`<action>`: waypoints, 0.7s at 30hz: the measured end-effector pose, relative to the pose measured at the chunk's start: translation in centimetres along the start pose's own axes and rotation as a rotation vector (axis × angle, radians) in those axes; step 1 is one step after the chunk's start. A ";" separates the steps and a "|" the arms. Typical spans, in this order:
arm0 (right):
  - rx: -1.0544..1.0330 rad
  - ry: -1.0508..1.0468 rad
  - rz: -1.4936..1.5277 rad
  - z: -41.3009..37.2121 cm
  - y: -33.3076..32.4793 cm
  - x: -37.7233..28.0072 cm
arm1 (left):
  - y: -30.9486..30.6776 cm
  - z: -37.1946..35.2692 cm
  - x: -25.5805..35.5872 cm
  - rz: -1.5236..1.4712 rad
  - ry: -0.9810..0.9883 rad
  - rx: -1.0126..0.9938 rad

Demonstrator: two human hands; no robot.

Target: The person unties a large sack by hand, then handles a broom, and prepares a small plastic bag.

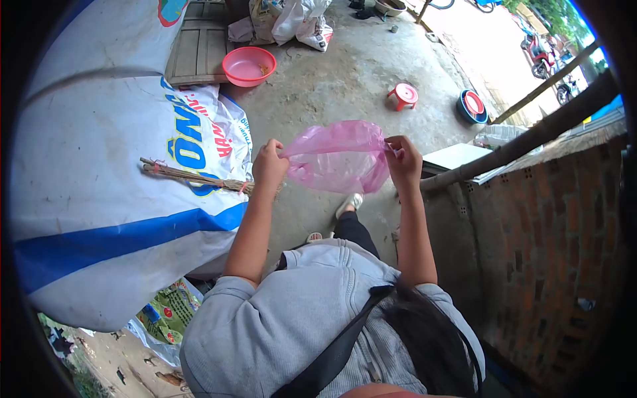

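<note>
A thin, see-through pink plastic bag is stretched out in front of my body, above the concrete floor. My left hand pinches its left edge. On the opposite side, my right hand has its fingers closed on the right edge of the bag. The bag's mouth looks spread wide between both hands, and nothing shows inside it. A bundle of thin sticks lies on the white and blue tarp, just left of my left hand.
A pink basin sits beyond the tarp near white sacks. Farther right are a red stool and a blue-rimmed basin. A wooden pole and a brick wall border the right side.
</note>
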State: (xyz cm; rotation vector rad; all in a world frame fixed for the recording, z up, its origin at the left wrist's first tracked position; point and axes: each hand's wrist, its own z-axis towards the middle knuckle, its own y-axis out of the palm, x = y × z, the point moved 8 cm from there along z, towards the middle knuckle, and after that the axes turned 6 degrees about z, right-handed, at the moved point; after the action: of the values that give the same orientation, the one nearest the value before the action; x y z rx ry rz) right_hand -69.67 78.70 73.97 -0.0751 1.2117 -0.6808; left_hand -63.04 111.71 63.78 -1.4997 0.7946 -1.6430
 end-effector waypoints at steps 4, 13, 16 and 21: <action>-0.069 0.089 -0.064 5.3 2.7 4.5 | 2.8 4.9 -1.2 -0.160 -0.164 -0.084; -0.630 -0.236 -0.002 19.9 19.4 6.7 | 5.1 19.7 7.0 -1.054 -0.325 -0.012; -0.647 -0.182 0.013 22.3 26.1 10.0 | 5.8 22.9 7.3 -1.257 -0.398 -0.093; -0.578 -0.085 0.179 26.8 32.5 12.9 | 2.9 27.9 5.7 -1.422 -0.302 -0.211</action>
State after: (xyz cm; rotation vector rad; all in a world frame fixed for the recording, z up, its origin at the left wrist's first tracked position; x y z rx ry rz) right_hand -29.45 90.05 60.18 -0.4665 1.2837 -0.1540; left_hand -35.15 106.67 67.53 -2.6555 -0.4890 -2.1330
